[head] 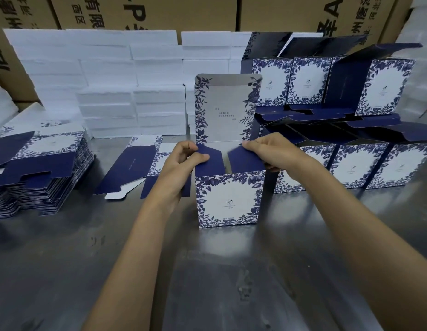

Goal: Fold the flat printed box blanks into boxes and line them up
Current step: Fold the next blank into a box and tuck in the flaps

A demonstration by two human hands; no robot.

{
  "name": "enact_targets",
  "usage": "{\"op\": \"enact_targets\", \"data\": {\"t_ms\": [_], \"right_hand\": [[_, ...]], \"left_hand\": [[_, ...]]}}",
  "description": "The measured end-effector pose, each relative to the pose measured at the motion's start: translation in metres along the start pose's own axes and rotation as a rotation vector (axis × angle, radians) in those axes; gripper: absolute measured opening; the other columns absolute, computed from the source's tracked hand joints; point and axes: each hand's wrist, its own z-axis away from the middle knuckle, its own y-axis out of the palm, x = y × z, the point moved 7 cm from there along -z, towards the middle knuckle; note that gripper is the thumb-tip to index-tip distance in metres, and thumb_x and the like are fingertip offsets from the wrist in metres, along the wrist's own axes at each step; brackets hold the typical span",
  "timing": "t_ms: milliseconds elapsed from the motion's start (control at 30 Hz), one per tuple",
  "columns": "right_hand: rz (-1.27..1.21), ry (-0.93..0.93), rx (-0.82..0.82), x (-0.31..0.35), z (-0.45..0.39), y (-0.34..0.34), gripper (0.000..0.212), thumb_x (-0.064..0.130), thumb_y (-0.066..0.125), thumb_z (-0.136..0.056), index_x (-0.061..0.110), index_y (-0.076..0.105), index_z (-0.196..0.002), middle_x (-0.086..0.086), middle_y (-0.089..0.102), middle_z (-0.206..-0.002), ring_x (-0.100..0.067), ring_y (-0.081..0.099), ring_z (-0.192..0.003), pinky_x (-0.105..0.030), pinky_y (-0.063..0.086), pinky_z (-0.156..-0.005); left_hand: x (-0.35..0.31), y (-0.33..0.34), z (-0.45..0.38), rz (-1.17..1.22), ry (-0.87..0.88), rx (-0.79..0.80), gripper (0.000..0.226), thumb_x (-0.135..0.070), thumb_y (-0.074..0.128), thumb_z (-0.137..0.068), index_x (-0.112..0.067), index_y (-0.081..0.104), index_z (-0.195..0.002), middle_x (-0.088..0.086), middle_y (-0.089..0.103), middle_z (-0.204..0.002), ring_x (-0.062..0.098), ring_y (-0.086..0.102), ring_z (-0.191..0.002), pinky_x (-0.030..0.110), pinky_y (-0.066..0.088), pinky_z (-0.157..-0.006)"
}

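While the upright box (228, 199) stands on steel, each hand's grip pinches a navy card flap: left hand (183, 158), right hand (271, 149).

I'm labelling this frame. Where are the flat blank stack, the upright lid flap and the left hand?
blank stack (40, 168), head view, top sheet.
lid flap (228, 108), head view, pale centre.
left hand (183, 161), head view, back of hand.

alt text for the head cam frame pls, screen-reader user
Two bare hands fold the dark blue side flaps of an upright blue-and-white floral box on a metal table: left hand, right hand, tall lid flap raised. Flat blanks are stacked left, finished boxes lined right, white foam blocks behind.
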Motion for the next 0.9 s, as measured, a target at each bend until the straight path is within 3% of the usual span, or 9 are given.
{"op": "enact_targets", "data": {"t_ms": [100, 233, 333, 500, 767, 900], "right_hand": [[-0.012, 0.004, -0.008, -0.0039, -0.0016, 0.0001, 0.046, 0.024, 0.057, -0.102, 0.022, 0.033, -0.062, -0.003, 0.028, -0.055, -0.017, 0.021, -0.046, -0.023, 0.018, -0.046], [-0.023, 0.049, -0.023, -0.0044, -0.0044, -0.0046, 0.054, 0.03, 0.062, -0.097, 0.024, 0.03, -0.054, 0.005, 0.029, -0.045, -0.014, 0.022, -0.039, -0.019, 0.018, -0.041], [-0.047, 0.013, -0.08, -0.0046, -0.0023, -0.0017, 0.043, 0.022, 0.061, -0.097, 0.021, 0.035, -0.062, -0.001, 0.028, -0.053, -0.016, 0.023, -0.044, -0.02, 0.018, -0.041], [-0.055, 0.004, -0.092, -0.0033, -0.0038, -0.0006, 0.049, 0.022, 0.06, -0.096, 0.024, 0.031, -0.057, 0.001, 0.026, -0.052, -0.015, 0.022, -0.041, -0.021, 0.019, -0.044], [-0.09, -0.061, -0.193, -0.0075, -0.0017, -0.0015, 0.041, 0.029, 0.065, -0.098, 0.018, 0.042, -0.065, -0.003, 0.043, -0.057, -0.013, 0.039, -0.042, -0.016, 0.031, -0.039], [-0.09, -0.1, -0.253, -0.0017, 0.0044, -0.005, 0.034, 0.034, 0.067, -0.097, 0.017, 0.049, -0.072, -0.002, 0.055, -0.064, -0.012, 0.048, -0.053, -0.022, 0.04, -0.053]], "left_hand": [[0.0002, -0.0007, 0.0001, -0.004, 0.003, 0.01, 0.022, -0.018, 0.075, -0.083, -0.035, 0.06, -0.084, -0.009, 0.07, -0.093, 0.013, 0.069, -0.076, 0.025, 0.051, -0.054], [-0.0004, 0.0001, 0.0002, -0.009, 0.007, 0.017, 0.023, -0.017, 0.074, -0.084, -0.035, 0.06, -0.083, -0.009, 0.07, -0.094, 0.014, 0.068, -0.077, 0.025, 0.051, -0.055], [-0.0003, 0.0005, 0.0004, -0.036, 0.007, 0.024, 0.022, -0.019, 0.074, -0.083, -0.035, 0.059, -0.083, -0.008, 0.069, -0.096, 0.018, 0.063, -0.083, 0.03, 0.048, -0.062], [-0.0007, -0.0036, 0.0015, -0.044, -0.008, 0.041, 0.022, -0.014, 0.069, -0.089, -0.031, 0.056, -0.086, -0.009, 0.068, -0.092, 0.013, 0.063, -0.068, 0.022, 0.043, -0.045], [-0.0015, -0.0043, 0.0011, -0.043, 0.013, 0.038, 0.018, -0.019, 0.072, -0.091, -0.029, 0.058, -0.085, -0.006, 0.07, -0.095, 0.014, 0.067, -0.077, 0.023, 0.05, -0.057], [-0.0037, -0.0058, 0.0011, -0.055, 0.058, -0.067, 0.016, -0.031, 0.069, -0.093, -0.03, 0.06, -0.081, -0.01, 0.069, -0.088, 0.008, 0.066, -0.079, 0.031, 0.046, -0.074]]}}
